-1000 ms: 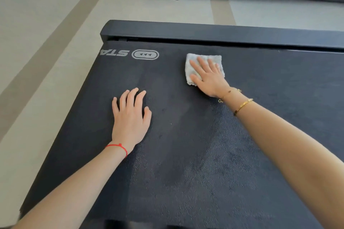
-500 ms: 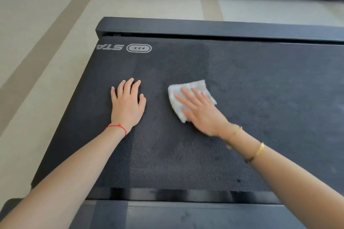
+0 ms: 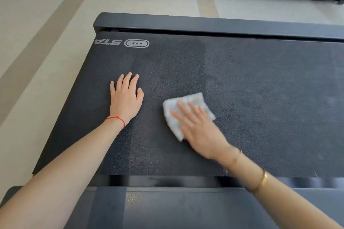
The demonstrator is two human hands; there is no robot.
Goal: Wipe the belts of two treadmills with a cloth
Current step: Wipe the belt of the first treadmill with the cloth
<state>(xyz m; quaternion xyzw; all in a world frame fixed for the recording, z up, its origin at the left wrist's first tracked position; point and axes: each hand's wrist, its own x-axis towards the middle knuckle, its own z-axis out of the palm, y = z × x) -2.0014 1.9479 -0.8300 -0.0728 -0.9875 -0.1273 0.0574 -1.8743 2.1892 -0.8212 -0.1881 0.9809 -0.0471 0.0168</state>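
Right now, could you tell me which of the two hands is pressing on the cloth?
The right hand, with the gold bangle, presses straight fingers on the white cloth. The left hand, with the red string, lies flat on the bare belt.

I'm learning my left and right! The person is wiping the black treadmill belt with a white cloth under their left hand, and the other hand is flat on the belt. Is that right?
Nearly. The head view shows the white cloth under the right hand, not the left. The left hand is the one lying flat on the black treadmill belt.
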